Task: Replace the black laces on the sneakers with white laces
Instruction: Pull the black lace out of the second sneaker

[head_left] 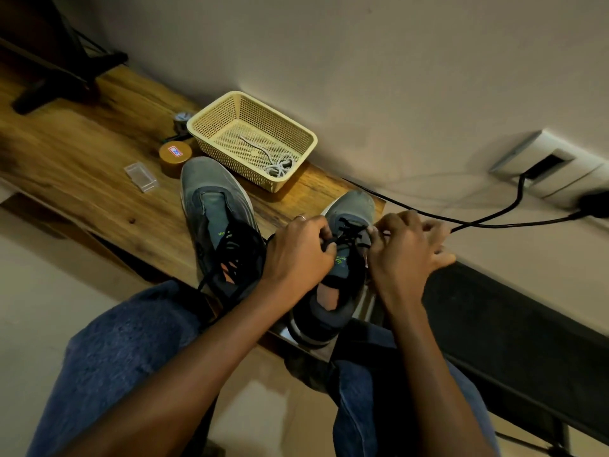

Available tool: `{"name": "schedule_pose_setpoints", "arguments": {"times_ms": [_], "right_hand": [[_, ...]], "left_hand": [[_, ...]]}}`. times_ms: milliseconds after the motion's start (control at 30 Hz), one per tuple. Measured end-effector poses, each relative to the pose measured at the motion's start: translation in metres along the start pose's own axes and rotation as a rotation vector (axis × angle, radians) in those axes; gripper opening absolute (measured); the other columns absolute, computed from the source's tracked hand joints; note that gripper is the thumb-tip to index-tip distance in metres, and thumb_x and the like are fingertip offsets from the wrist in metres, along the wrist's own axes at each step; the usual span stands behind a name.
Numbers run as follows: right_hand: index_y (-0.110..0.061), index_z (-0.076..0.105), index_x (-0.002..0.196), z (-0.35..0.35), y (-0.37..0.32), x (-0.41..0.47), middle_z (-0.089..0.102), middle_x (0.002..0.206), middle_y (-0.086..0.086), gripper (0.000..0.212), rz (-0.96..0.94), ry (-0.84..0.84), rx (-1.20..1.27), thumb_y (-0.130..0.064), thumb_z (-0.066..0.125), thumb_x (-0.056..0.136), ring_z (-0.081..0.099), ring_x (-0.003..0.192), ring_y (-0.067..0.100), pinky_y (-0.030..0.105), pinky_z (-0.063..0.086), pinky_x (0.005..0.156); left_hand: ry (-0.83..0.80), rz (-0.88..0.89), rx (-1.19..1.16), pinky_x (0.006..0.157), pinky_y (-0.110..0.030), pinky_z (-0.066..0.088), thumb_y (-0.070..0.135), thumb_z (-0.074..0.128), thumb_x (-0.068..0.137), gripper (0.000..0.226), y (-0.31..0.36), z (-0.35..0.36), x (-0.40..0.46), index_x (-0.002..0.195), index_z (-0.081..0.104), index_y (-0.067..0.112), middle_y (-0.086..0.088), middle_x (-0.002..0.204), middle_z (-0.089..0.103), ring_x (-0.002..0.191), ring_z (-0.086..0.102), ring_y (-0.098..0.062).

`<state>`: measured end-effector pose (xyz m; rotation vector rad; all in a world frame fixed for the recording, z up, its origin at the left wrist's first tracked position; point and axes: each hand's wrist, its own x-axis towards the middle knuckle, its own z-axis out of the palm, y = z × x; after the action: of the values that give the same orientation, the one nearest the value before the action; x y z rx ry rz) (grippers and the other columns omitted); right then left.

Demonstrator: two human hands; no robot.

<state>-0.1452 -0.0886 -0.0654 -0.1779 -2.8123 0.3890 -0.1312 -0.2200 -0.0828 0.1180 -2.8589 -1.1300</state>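
Two grey sneakers stand on the wooden table [82,153]. The left sneaker [211,206] has its black lace pulled loose and trailing off the table edge. On the right sneaker [349,219] the black lace [351,230] is still crossed through the eyelets. My left hand [296,252] grips that lace at the shoe's left side. At the shoe's right side my right hand [408,249] pinches the lace with thumb and forefinger, the other fingers spread. White laces [276,164] lie bunched in a beige plastic basket [204,122] behind the shoes.
A brown tape roll [174,156] and a small clear plastic box [141,176] sit left of the basket. A black cable [487,219] runs from a wall socket [553,166] past the right sneaker. My knees in blue jeans are below the table edge.
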Motion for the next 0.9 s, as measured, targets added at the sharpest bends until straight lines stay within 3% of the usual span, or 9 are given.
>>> {"name": "schedule_pose_setpoints", "arguments": {"times_ms": [233, 467, 633, 733, 900], "right_hand": [[-0.023, 0.058, 0.12, 0.007, -0.008, -0.008, 0.042, 0.132, 0.002, 0.036, -0.195, -0.314, -0.157, -0.041, 0.058, 0.089, 0.023, 0.123, 0.028, 0.046, 0.026, 0.091], [-0.023, 0.065, 0.109, 0.014, -0.007, -0.007, 0.053, 0.121, 0.001, 0.022, -0.219, -0.326, -0.107, -0.035, 0.057, 0.092, 0.029, 0.117, 0.03, 0.051, 0.033, 0.091], [-0.023, 0.066, 0.099, 0.01, -0.006, -0.002, 0.061, 0.109, -0.007, 0.014, -0.102, -0.137, 0.14, -0.027, 0.058, 0.088, 0.031, 0.109, 0.024, 0.048, 0.031, 0.088], [-0.028, 0.066, 0.103, 0.011, -0.002, 0.0, 0.061, 0.114, -0.008, 0.017, -0.069, -0.23, 0.154, -0.031, 0.062, 0.087, 0.029, 0.113, 0.023, 0.048, 0.031, 0.091], [-0.036, 0.064, 0.106, 0.012, -0.005, -0.004, 0.061, 0.116, -0.016, 0.025, -0.204, -0.364, 0.144, -0.024, 0.066, 0.084, 0.029, 0.113, 0.021, 0.047, 0.031, 0.09]], "left_hand": [[-0.003, 0.008, 0.016, 0.067, -0.029, 0.047, 0.032, 0.066, 0.085, 0.01, 0.0, 0.001, -0.001, 0.091, 0.063, 0.024, 0.003, 0.096, 0.064, 0.088, 0.062, -0.019], [0.002, 0.005, 0.018, 0.066, -0.028, 0.045, 0.032, 0.066, 0.085, 0.012, 0.0, 0.001, 0.0, 0.092, 0.063, 0.023, 0.003, 0.095, 0.066, 0.088, 0.062, -0.019], [-0.002, -0.013, 0.012, 0.069, -0.031, 0.049, 0.032, 0.065, 0.084, 0.012, 0.0, 0.0, 0.001, 0.09, 0.062, 0.023, 0.002, 0.093, 0.067, 0.089, 0.062, -0.021], [-0.011, -0.016, 0.008, 0.069, -0.032, 0.05, 0.033, 0.066, 0.084, 0.012, 0.0, 0.0, 0.0, 0.09, 0.062, 0.023, 0.003, 0.092, 0.066, 0.088, 0.062, -0.021], [-0.022, -0.026, 0.013, 0.068, -0.029, 0.043, 0.032, 0.065, 0.085, 0.012, 0.002, -0.002, 0.001, 0.093, 0.062, 0.023, 0.002, 0.094, 0.065, 0.091, 0.061, -0.021]]}}
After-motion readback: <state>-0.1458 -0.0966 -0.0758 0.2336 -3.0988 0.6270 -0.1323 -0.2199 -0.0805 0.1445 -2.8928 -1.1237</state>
